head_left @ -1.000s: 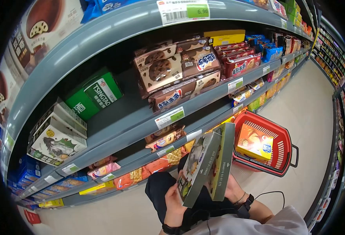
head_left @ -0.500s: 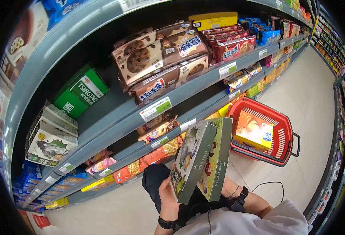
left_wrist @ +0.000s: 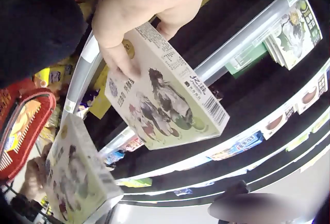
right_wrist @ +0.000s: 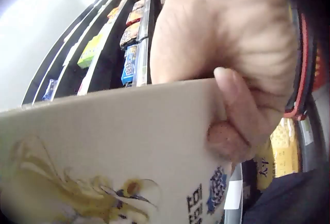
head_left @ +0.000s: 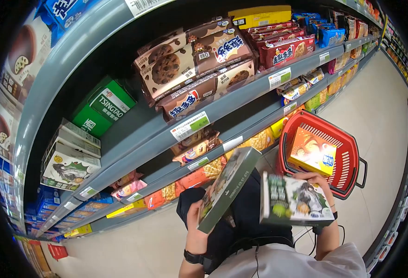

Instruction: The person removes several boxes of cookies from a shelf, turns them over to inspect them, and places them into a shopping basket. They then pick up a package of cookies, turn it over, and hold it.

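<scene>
Right box (head_left: pixel 296 203) has swung away from left box (head_left: pixel 229 190), now face-up near red basket (head_left: pixel 351 160). Left hand (head_left: pixel 195 222) grips left box; right hand (head_left: pixel 316 181) curls fingers over right box's edge. Risk: off-centre hold, basket bump could twist it loose.

A grey metal shelf (head_left: pixel 141 150) carries white cardboard boxes with green print (head_left: pixel 69 167) by its front edge, near the left end. A green cardboard carton (head_left: pixel 104 107) sits farther back; brown plastic cookie packets (head_left: pixel 190 69) are stacked along the front edge, then red plastic packets (head_left: pixel 287 52) and blue plastic packets (head_left: pixel 331 38) toward the right end.
</scene>
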The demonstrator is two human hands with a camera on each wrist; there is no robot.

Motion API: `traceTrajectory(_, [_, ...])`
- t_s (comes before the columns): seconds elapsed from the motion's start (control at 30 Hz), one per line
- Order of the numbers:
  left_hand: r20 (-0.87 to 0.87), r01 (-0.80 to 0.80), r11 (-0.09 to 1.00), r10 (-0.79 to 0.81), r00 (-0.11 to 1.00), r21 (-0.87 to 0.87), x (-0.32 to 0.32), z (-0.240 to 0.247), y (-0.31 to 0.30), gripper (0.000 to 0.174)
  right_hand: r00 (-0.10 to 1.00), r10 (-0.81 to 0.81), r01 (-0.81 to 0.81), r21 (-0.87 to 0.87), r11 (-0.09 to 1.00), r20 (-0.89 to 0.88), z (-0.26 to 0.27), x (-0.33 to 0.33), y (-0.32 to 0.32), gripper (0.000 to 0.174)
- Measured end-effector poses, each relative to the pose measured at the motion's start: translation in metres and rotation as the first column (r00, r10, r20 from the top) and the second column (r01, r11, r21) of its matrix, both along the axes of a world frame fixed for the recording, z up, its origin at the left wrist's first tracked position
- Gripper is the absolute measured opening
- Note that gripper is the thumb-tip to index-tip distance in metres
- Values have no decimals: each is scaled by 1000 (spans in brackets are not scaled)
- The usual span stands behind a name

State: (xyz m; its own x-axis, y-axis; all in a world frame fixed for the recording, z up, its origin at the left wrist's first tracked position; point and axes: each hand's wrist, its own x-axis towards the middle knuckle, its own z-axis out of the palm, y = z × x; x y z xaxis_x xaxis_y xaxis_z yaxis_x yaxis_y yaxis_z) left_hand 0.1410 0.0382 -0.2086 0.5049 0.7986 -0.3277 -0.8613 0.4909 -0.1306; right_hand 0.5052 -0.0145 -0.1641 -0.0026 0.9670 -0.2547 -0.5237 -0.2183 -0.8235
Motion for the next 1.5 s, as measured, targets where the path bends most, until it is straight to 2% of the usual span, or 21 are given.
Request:
traceTrajectory(0.07, [-38, 35, 999, -35, 999, 13, -1, -4, 6, 54, 979, 91, -90, -11, 996, 184, -8, 14, -3, 31])
traceTrajectory(0.13, [-308, 220, 975, -211, 928, -6, -1, -6, 12, 45, 950, 310, -298, -159, 941, 50, -5, 9, 6, 38])
traceTrajectory(0.17, [-487, 284, 959, -256, 835, -17, -1, -12, 13, 43, 945, 327, -327, -49, 944, 12, -7, -4, 7, 39])
traceTrajectory(0.2, [-490, 284, 959, -259, 832, -24, 0, -12, 13, 43, 909, 373, -400, -144, 905, -184, -20, -9, 12, 41])
traceTrajectory(0.27, [-612, 399, 916, -331, 718, -27, 6, -11, 13, 43, 928, 372, -363, -215, 907, 2, 12, -36, 19, 44])
traceTrajectory(0.3, [-650, 428, 903, -349, 675, -41, 7, -11, 11, 45, 947, 298, -321, -436, 841, -122, 10, -46, 20, 52])
traceTrajectory(0.4, [-754, 418, 904, -332, 567, -84, 0, -21, 6, 46, 879, 236, -417, -428, 802, -414, -40, -61, 21, 57])
traceTrajectory(0.47, [-742, 401, 912, -328, 585, -87, -1, -27, 4, 46, 866, 252, -444, -428, 787, -432, -34, -69, 18, 57])
traceTrajectory(0.5, [-750, 403, 912, -321, 579, -79, -1, -29, 4, 46, 924, 263, -366, -441, 820, -278, -21, -74, 17, 56])
traceTrajectory(0.57, [-767, 411, 909, -312, 561, -70, -3, -34, 5, 47, 917, 249, -377, -475, 795, -312, -57, -70, 17, 54])
traceTrajectory(0.7, [-762, 466, 883, -340, 551, -57, -1, -36, 8, 45, 969, 197, -244, -439, 865, -150, -4, -84, 24, 52])
traceTrajectory(0.73, [-801, 471, 871, -184, 570, 135, 7, -22, 1, 43, 953, 242, -298, -408, 863, -183, -28, -82, 29, 50])
traceTrajectory(0.83, [-822, 481, 865, -167, 544, 143, 15, -22, -1, 46, 931, 265, -344, -358, 868, -253, -61, -81, 31, 46])
traceTrajectory(0.9, [-838, 456, 842, -8, 546, 288, 16, -34, 0, 51, 924, 249, -343, -341, 875, -290, -69, -80, 31, 44])
traceTrajectory(0.93, [-837, 456, 842, -10, 547, 287, 17, -29, 3, 51, 929, 249, -336, -348, 875, -272, -72, -79, 31, 42])
traceTrajectory(1.0, [-773, 516, 854, -366, 518, -59, 18, -15, 11, 52, 934, 250, -331, -355, 874, -254, -76, -78, 32, 39])
traceTrajectory(1.07, [-805, 525, 848, -360, 471, -71, 19, -11, 14, 49, 944, 315, -330, -328, 885, -98, -79, -77, 34, 37])
traceTrajectory(1.13, [-836, 533, 842, -350, 422, -83, 19, -18, 15, 47, 948, 284, -316, -352, 881, -140, -85, -77, 34, 38])
traceTrajectory(1.2, [-727, 374, 927, -280, 627, -35, 23, -35, 13, 42, 951, 248, -300, -376, 877, -183, -89, -78, 33, 38])
traceTrajectory(1.23, [-723, 333, 942, -250, 644, -30, 25, -34, 11, 42, 951, 213, -286, -381, 879, -224, -90, -78, 32, 40])
traceTrajectory(1.5, [-798, 293, 956, -167, 579, 12, 29, -38, 13, 43, 954, 117, -228, -411, 883, -277, -85, -81, 33, 54])
